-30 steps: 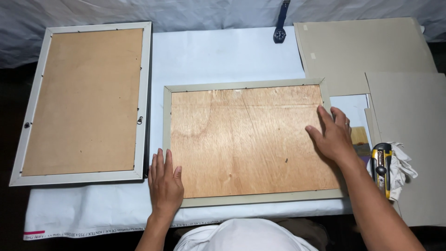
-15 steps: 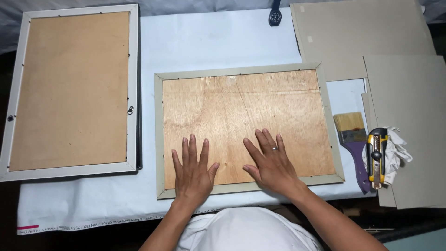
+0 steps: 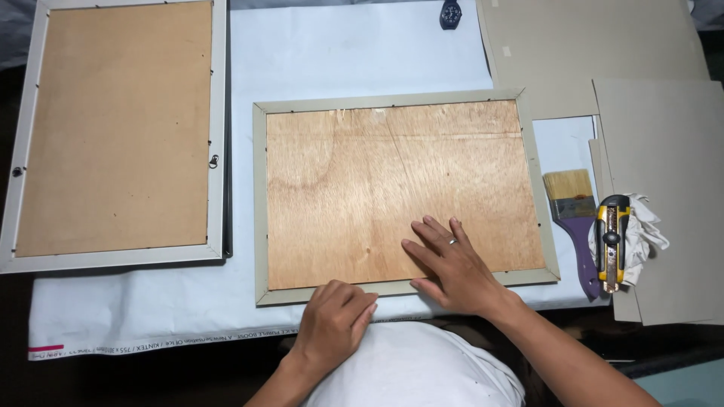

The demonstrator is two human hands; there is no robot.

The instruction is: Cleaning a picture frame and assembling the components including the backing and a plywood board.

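A picture frame [image 3: 407, 194] lies face down in the middle of the table, on a white sheet [image 3: 347, 53]. It holds a light brown wooden board [image 3: 354, 188] that fills it edge to edge. The frame's rim is pale grey-green.

The right hand [image 3: 451, 264] lies flat on the board near its 5 o'clock corner, fingers spread a little and pressing down. It pinches nothing. A ring sits on one finger.

The left hand [image 3: 332, 320] is at the frame's bottom rim, at about 6 o'clock. Its fingers are curled and the tips touch the rim. I cannot tell if it grips something small.

At 9 o'clock from the frame lies a second frame [image 3: 113, 132], silver, with a plain brown backing inside it.

At 3 o'clock lie a paintbrush [image 3: 577, 222] with a purple handle, a yellow and black cutter knife [image 3: 612, 241], and a white rag [image 3: 641, 234] under the knife. Grey card sheets [image 3: 603, 53] lie at 1 o'clock. A dark watch [image 3: 450, 13] is at 12 o'clock.
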